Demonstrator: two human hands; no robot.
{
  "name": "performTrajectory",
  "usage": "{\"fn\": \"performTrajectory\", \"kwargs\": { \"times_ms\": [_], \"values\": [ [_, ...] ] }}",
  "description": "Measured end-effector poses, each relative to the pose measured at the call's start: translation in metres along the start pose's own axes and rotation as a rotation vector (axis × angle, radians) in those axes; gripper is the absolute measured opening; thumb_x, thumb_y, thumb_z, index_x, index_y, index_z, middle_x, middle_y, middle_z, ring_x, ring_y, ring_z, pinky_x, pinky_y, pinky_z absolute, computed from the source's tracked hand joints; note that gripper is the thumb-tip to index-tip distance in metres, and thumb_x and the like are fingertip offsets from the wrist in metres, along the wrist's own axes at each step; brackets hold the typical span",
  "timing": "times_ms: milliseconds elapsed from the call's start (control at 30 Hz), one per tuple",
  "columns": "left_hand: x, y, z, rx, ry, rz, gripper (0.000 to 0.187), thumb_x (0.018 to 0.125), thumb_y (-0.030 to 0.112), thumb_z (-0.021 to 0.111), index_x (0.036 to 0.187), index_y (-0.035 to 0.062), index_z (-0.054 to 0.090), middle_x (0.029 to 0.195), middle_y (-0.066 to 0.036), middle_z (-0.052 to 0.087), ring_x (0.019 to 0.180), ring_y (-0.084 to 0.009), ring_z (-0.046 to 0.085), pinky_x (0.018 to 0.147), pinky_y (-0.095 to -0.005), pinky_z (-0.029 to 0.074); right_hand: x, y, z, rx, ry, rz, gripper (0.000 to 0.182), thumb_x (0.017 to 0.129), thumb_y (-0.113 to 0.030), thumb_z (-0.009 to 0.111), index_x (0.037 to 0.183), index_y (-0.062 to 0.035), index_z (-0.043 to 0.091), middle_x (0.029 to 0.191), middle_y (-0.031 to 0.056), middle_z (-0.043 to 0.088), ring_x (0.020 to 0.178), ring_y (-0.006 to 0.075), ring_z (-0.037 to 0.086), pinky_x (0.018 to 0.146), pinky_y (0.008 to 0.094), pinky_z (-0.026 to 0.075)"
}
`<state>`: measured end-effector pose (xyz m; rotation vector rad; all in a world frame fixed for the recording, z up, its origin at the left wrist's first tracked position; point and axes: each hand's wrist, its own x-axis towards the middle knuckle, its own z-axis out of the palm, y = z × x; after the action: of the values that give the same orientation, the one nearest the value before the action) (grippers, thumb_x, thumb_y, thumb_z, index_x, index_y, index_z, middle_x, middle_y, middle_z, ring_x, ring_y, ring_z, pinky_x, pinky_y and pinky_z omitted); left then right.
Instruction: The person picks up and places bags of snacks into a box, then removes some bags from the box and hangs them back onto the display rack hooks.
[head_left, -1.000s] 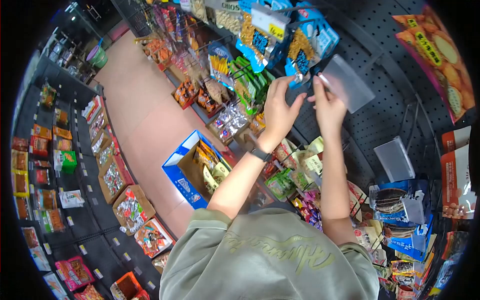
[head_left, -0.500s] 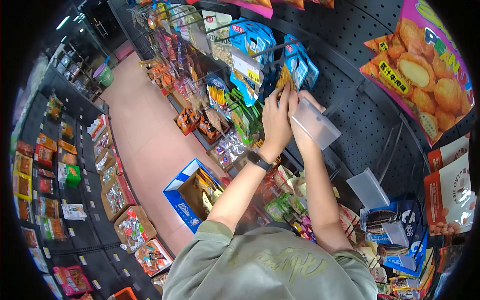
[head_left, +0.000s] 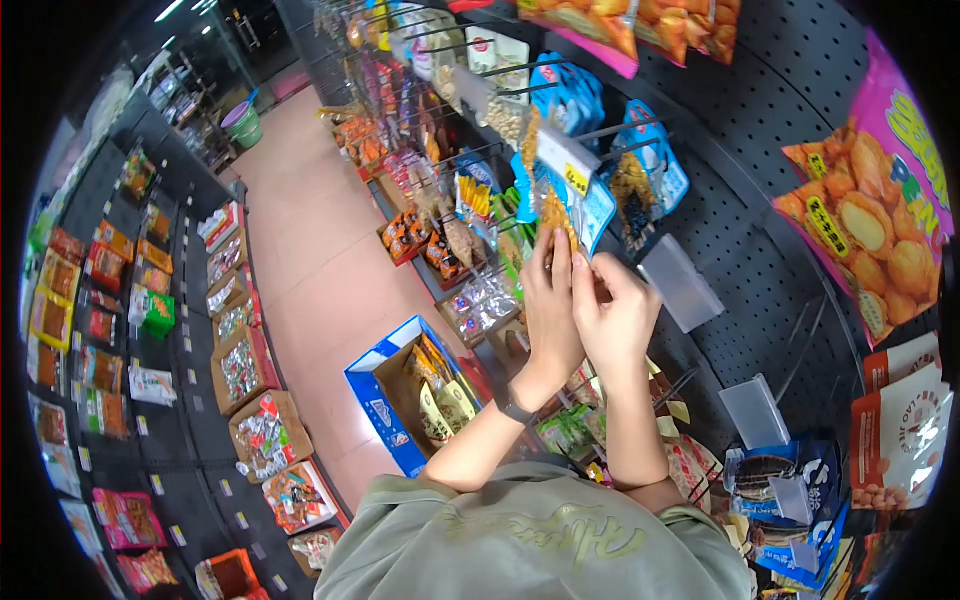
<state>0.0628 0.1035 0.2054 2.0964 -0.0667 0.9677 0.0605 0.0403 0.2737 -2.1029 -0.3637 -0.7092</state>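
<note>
My left hand (head_left: 553, 315) and right hand (head_left: 620, 308), nearly closed, pinch a blue bag (head_left: 597, 214) beside a price tag (head_left: 563, 158) at the rack's (head_left: 745, 195) front edge.

The shirt (head_left: 440, 560) is grey-green, short-sleeved, with yellowish script (head_left: 580, 538); the wristband (head_left: 513, 404) is dark.

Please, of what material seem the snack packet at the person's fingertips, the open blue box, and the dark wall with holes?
Snack packet: probably glossy plastic film; it shines, and golden contents show through.

Open blue box: likely printed cardboard, with thin walls and a plain brown inside.

Dark wall: perhaps painted metal, fairly matte, with rows of small holes; hardboard is possible.
</note>
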Motion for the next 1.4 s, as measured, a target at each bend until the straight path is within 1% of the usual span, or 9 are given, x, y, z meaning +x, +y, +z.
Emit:
{"fn": "performTrajectory", "kwargs": {
  "times_ms": [33,67,367,567,933,1067,1333,1367,1400],
  "values": [
    [0.003,-0.003,-0.002,0.015,0.018,0.010,0.058,0.084,0.013,0.052,0.135,0.0005,0.027,0.133,-0.024,0.030,0.118,-0.0402,0.033,0.097,-0.0464,0.029,0.000,-0.003,0.003,0.003,-0.015,-0.023,0.018,0.080,-0.009,0.061,0.068,0.0020,0.055,0.053,0.0118,0.051,0.043,0.0119,0.044,0.044,0.0265,0.037],
    [0.007,-0.006,-0.003,0.033,0.034,0.020,0.058,0.084,0.013,0.052,0.135,0.0006,0.027,0.132,-0.024,0.030,0.118,-0.0402,0.032,0.097,-0.0467,0.029,0.001,-0.006,0.009,0.029,0.011,-0.020,0.020,0.080,-0.013,0.060,0.064,-0.0026,0.053,0.057,0.0137,0.053,0.050,0.0290,0.054,0.045,0.0349,0.039],
    [-0.053,-0.068,-0.068,0.072,0.019,-0.196,0.067,0.081,0.015,0.058,0.137,0.0027,0.023,0.135,-0.025,0.023,0.119,-0.0430,0.028,0.099,-0.0469,0.025,-0.063,0.006,0.081,0.257,-0.366,0.132,0.020,0.080,-0.012,0.060,0.067,0.0007,0.053,0.055,0.0162,0.050,0.045,0.0280,0.048,0.044,0.0333,0.037],
    [-0.153,-0.124,-0.136,0.139,-0.072,-0.539,0.072,0.077,0.012,0.061,0.137,0.0028,0.022,0.121,-0.026,0.030,0.107,-0.0422,0.043,0.083,-0.0432,0.043,-0.167,-0.004,0.137,0.343,-0.645,0.037,0.018,0.080,-0.011,0.060,0.068,0.0003,0.053,0.063,0.0170,0.053,0.053,0.0321,0.054,0.048,0.0366,0.042],
    [-0.208,-0.185,-0.173,0.518,-0.209,-0.675,0.063,0.070,0.013,0.066,0.129,0.0167,0.044,0.102,-0.012,0.045,0.089,-0.0265,0.051,0.058,-0.0313,0.050,-0.180,-0.033,0.219,0.467,-0.987,0.351,0.034,0.078,-0.018,0.064,0.105,0.0004,0.053,0.081,0.0137,0.064,0.072,0.0161,0.064,0.060,0.0289,0.050],
    [-0.220,-0.231,-0.168,0.573,-0.281,-0.586,0.070,0.069,0.013,0.064,0.133,0.0173,0.036,0.105,-0.013,0.044,0.095,-0.0292,0.048,0.070,-0.0346,0.047,-0.167,-0.028,0.263,0.065,-1.117,0.294,0.021,0.078,-0.019,0.060,0.078,0.0001,0.051,0.064,0.0202,0.055,0.056,0.0344,0.056,0.052,0.0397,0.041],
    [-0.256,-0.296,-0.133,0.180,-0.214,-0.995,0.063,0.074,0.000,0.051,0.134,0.0050,0.033,0.126,-0.021,0.041,0.108,-0.0382,0.044,0.091,-0.0417,0.037,-0.252,0.060,0.339,0.078,-1.172,0.363,0.012,0.080,-0.010,0.058,0.087,-0.0034,0.051,0.065,0.0183,0.056,0.058,0.0346,0.057,0.052,0.0401,0.041],
    [-0.268,-0.307,-0.123,0.044,-0.129,-1.014,0.062,0.074,0.000,0.051,0.133,0.0040,0.034,0.126,-0.021,0.041,0.110,-0.0386,0.043,0.093,-0.0414,0.036,-0.270,0.074,0.346,0.202,-1.083,0.333,0.009,0.080,-0.006,0.058,0.086,-0.0020,0.052,0.059,0.0110,0.051,0.050,0.0119,0.043,0.049,0.0299,0.038],
    [-0.271,-0.314,-0.117,-0.056,-0.004,-1.068,0.047,0.083,0.008,0.047,0.129,0.0013,0.039,0.125,-0.021,0.044,0.114,-0.0360,0.042,0.096,-0.0387,0.034,-0.276,0.075,0.350,0.176,-1.093,0.365,0.009,0.080,-0.006,0.058,0.087,-0.0022,0.052,0.059,0.0108,0.052,0.050,0.0116,0.043,0.049,0.0297,0.038]
  ]
}}
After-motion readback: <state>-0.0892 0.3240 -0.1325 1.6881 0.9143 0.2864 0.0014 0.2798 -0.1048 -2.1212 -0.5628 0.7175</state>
